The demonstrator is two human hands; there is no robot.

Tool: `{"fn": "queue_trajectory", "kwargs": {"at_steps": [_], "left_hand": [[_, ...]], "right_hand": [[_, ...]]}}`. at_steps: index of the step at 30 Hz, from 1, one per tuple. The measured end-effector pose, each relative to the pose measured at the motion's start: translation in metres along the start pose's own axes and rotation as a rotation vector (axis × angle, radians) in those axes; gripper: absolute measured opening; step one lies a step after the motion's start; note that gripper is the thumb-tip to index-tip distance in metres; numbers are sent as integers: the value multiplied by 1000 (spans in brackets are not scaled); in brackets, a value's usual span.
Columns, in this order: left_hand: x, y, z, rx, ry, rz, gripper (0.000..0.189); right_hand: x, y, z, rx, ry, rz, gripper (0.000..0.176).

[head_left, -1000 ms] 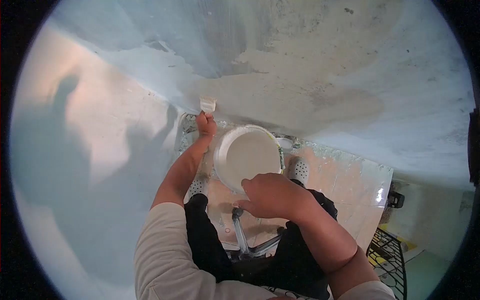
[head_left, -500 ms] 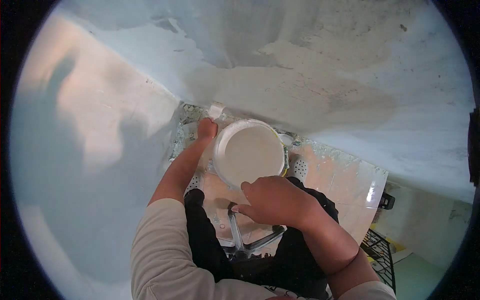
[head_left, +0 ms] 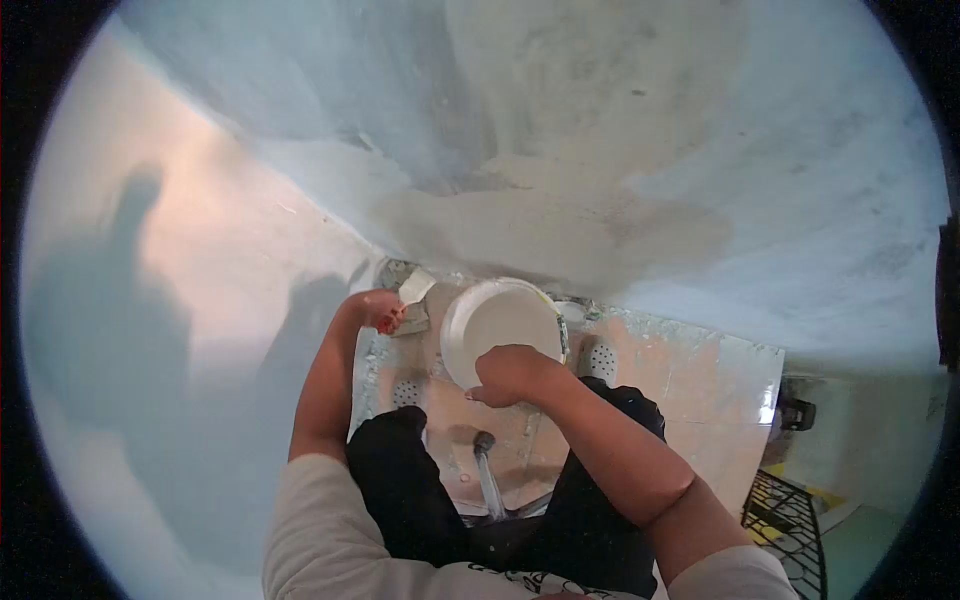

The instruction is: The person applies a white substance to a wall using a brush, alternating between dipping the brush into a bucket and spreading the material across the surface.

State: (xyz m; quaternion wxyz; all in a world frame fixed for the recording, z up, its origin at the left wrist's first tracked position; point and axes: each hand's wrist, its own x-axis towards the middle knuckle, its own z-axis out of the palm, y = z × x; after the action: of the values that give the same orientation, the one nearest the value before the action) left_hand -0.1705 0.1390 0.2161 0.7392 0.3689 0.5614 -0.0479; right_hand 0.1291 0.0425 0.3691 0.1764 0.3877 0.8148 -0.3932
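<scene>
My left hand (head_left: 382,312) is closed round the reddish handle of a putty knife (head_left: 417,287). The knife's pale, wide blade points up and right, beside the bucket and near the wall corner. A round white bucket (head_left: 456,345) stands on the floor between my feet and the wall, with smooth off-white paste (head_left: 512,325) inside. Over the bucket's near rim, my right hand (head_left: 515,375) is closed, its fingers curled under. The back of that hand hides whatever it may grip.
Patchy plastered walls meet at a corner (head_left: 375,250) ahead. Splatters and crumbs lie on the tiled floor (head_left: 690,370) along the wall base. A metal chair-base leg (head_left: 487,480) sits between my knees. At right are a black metal railing (head_left: 785,520) and a dark object (head_left: 797,414).
My left hand has moved left and down with the putty knife, away from the corner. My right hand has shifted up and left, over the bucket's near rim. The camera view has tilted slightly.
</scene>
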Motion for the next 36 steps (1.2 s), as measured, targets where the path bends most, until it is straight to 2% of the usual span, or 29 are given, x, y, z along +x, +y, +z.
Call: {"fn": "queue_trajectory", "kwargs": {"at_steps": [1,2,4,5,7,9,11,13,15,18,20,21,23,24,25,26,27,28,30,31,33,34,36], "left_hand": [[-22,-1,7,-130,-50,85,16],[-40,1,15,-112,-33,85,16],[-81,15,50,-404,74,251,18],[-93,16,68,-392,88,257,18],[-112,17,108,-615,263,519,20],[-132,19,160,-592,492,504,15],[-157,26,215,-641,512,555,15],[-155,16,247,-707,509,567,18],[-146,5,256,-782,499,577,21],[-134,1,259,-768,516,639,26],[-138,14,265,-602,622,515,32],[-134,12,263,-608,613,517,32],[-122,2,253,-166,454,270,42],[-121,5,254,61,431,181,52],[-115,3,255,49,419,178,52],[-107,-1,254,338,413,250,54],[-102,-2,253,629,401,323,56],[-103,3,254,618,392,327,56],[-105,11,252,825,304,279,58],[-99,9,248,812,297,283,58],[-84,1,237,917,341,249,55],[-88,4,235,901,343,234,56],[-104,13,233,855,324,201,56]], "right_hand": [[3,2,2,5,9,-16,41],[5,3,5,9,15,-33,43],[13,5,10,40,27,-92,46],[12,3,11,67,18,-137,50],[4,-4,8,145,5,-198,52],[-11,-13,4,227,-4,-253,55],[-32,-22,3,650,-209,-336,47],[-41,-23,11,721,-212,-417,42],[-44,-18,19,791,-223,-489,38],[-41,-4,30,887,-211,-417,34],[-38,9,31,939,11,-364,29],[-36,17,33,936,12,-354,29],[-31,31,38,933,54,-187,26],[-29,35,42,933,44,-175,26],[-28,40,45,863,89,-52,26],[-27,45,48,786,134,69,26],[-23,51,51,782,125,82,26],[-19,57,53,683,137,125,26],[-18,64,62,534,211,155,27],[-16,66,64,528,201,164,27],[-11,69,71,283,317,150,30],[-5,72,78,278,302,160,30],[6,74,92,85,467,125,32]]}}
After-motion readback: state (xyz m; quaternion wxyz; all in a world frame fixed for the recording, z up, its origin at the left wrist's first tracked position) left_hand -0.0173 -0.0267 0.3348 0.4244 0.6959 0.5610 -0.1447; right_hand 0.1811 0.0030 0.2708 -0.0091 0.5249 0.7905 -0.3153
